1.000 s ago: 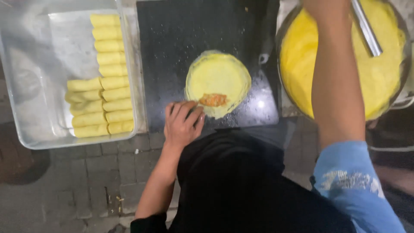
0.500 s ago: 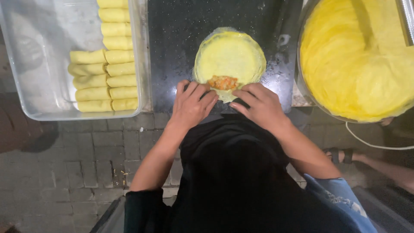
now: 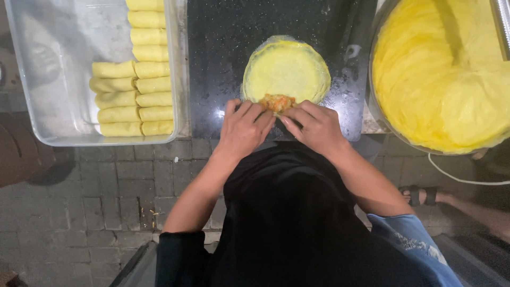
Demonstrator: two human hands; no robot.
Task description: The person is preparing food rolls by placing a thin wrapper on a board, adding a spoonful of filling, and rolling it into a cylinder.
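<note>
Two hands meet at the 6 o'clock edge of a thin, round yellow crepe point(image 3: 287, 69) lying flat on a dark speckled tabletop point(image 3: 223, 48). The left hand point(image 3: 245, 127) and right hand point(image 3: 314, 126) each pinch that near rim, fingertips curled over a small mound of orange, shredded filling point(image 3: 277, 101); both grips are closed lightly on the crepe's edge, not clenched.

The crepe looks soft, slightly glossy and very thin, its rim faintly translucent and uneven. A sheet like that could tear if the fingers pull unevenly or press too hard across the lumpy filling. The filling is loose and crumbly, so it may spill sideways at 3 and 9 o'clock if the fold is not tucked snugly. The crepe may also cling to the tabletop and stretch as it lifts.

At 9 o'clock sits a clear plastic tray point(image 3: 32, 79) holding finished rolls point(image 3: 139, 98): smooth, pale yellow cylinders packed side by side in two columns. At 3 o'clock a large round bowl point(image 3: 372, 90) holds a stack of more crepes point(image 3: 441, 79), folded and rippled, matte yellow. Below the tabletop is a grey brick floor point(image 3: 106, 186), with another person's sandalled foot point(image 3: 419, 194) near 4 o'clock.
</note>
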